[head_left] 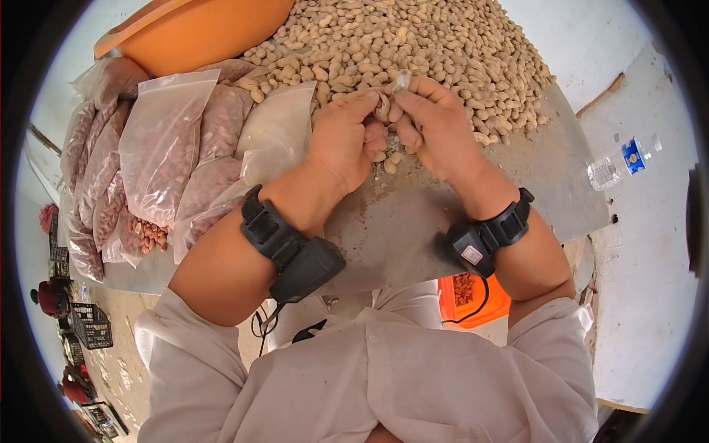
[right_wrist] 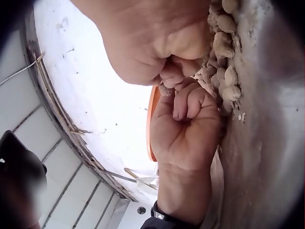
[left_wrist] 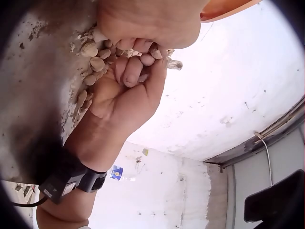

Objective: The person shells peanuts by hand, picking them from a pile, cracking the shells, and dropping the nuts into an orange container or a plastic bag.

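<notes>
Both hands meet over the near edge of a heap of unshelled peanuts [head_left: 399,44]. My left hand [head_left: 341,134] pinches a peanut [head_left: 382,108] between thumb and forefinger, its other fingers curled in. Close against it, my right hand [head_left: 446,131] grips a pale piece of peanut shell [head_left: 402,79] at its thumb and fingertips. In the left wrist view, that shell piece [left_wrist: 175,64] pokes out past the right fingertips. Curled fingers hide most of what lies in the palms. A few loose peanuts [head_left: 391,164] lie on the metal table [head_left: 413,229] under the hands.
Plastic bags of reddish shelled peanuts [head_left: 162,140] crowd the table's left side, beside an orange basin [head_left: 199,33]. A clear bottle [head_left: 617,166] with a blue label is off to the right. Below the table edge is an orange container [head_left: 484,306] with reddish contents.
</notes>
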The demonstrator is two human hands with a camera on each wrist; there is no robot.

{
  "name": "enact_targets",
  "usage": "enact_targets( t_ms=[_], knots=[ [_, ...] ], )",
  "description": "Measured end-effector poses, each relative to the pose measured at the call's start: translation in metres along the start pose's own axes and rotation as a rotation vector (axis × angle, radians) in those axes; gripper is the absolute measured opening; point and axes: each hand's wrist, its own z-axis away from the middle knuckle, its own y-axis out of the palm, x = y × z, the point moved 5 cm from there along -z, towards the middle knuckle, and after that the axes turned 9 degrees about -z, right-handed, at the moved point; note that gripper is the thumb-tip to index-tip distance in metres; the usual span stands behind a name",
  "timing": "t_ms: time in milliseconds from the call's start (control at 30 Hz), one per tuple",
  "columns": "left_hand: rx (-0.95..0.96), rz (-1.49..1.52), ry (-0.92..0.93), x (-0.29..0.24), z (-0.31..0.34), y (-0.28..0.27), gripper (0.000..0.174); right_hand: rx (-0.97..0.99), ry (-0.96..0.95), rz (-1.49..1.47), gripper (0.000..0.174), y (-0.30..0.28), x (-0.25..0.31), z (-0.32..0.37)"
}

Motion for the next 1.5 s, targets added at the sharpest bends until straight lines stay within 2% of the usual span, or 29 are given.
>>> enact_targets(
  t_ms=[67, 167, 400, 500, 567, 667, 800, 867, 967, 1067, 1167, 1267, 1367, 1467, 1500],
  knots=[
    [-0.005, -0.030, 0.020, -0.003, -0.001, -0.001, 0.014, 0.015, 0.125, -0.348, 0.010, -0.002, -0.006, -0.001],
    [0.000, -0.105, 0.037, -0.005, 0.000, 0.000, 0.018, -0.066, 0.214, -0.405, 0.010, 0.004, -0.006, 0.003],
    [0.014, -0.170, 0.059, -0.001, -0.003, -0.002, 0.023, -0.073, 0.087, -0.191, 0.016, -0.003, -0.009, 0.000],
    [-0.003, -0.124, 0.069, -0.001, -0.002, -0.001, 0.024, -0.054, 0.018, -0.088, 0.020, -0.002, -0.005, 0.000],
    [-0.011, -0.017, 0.025, 0.002, -0.003, -0.003, 0.018, -0.045, -0.030, 0.019, 0.023, 0.006, 0.004, 0.005],
    [-0.009, 0.086, -0.030, 0.006, -0.007, -0.007, 0.017, -0.029, -0.212, 0.448, 0.022, 0.012, 0.018, 0.009],
    [-0.027, 0.196, -0.078, 0.007, -0.005, -0.007, 0.014, -0.025, -0.280, 0.501, 0.021, 0.011, 0.015, 0.007],
    [-0.007, 0.158, -0.082, 0.008, -0.006, -0.007, 0.011, -0.006, -0.345, 0.514, 0.022, 0.011, 0.015, 0.006],
    [0.014, 0.072, -0.030, 0.007, -0.005, -0.004, 0.012, -0.042, -0.110, 0.173, 0.023, 0.010, 0.011, 0.009],
    [0.010, -0.024, 0.017, 0.005, -0.005, -0.004, 0.015, -0.003, -0.196, 0.229, 0.023, 0.011, 0.012, 0.007],
    [-0.009, -0.028, 0.024, 0.001, -0.004, -0.004, 0.018, 0.036, -0.114, -0.014, 0.020, 0.004, 0.005, 0.002],
    [-0.012, -0.043, 0.065, -0.008, -0.004, -0.006, 0.021, 0.106, -0.004, -0.478, 0.016, -0.007, 0.000, -0.005],
    [-0.013, -0.040, 0.083, -0.016, -0.003, -0.010, 0.024, 0.160, 0.109, -0.733, 0.011, -0.014, -0.002, -0.008],
    [-0.008, -0.040, 0.086, -0.019, -0.002, -0.012, 0.024, 0.023, 0.154, -0.765, 0.011, -0.011, 0.002, -0.005],
    [-0.004, -0.043, 0.087, -0.020, -0.002, -0.012, 0.024, 0.057, 0.151, -0.651, 0.012, -0.012, 0.002, -0.006]
  ],
)
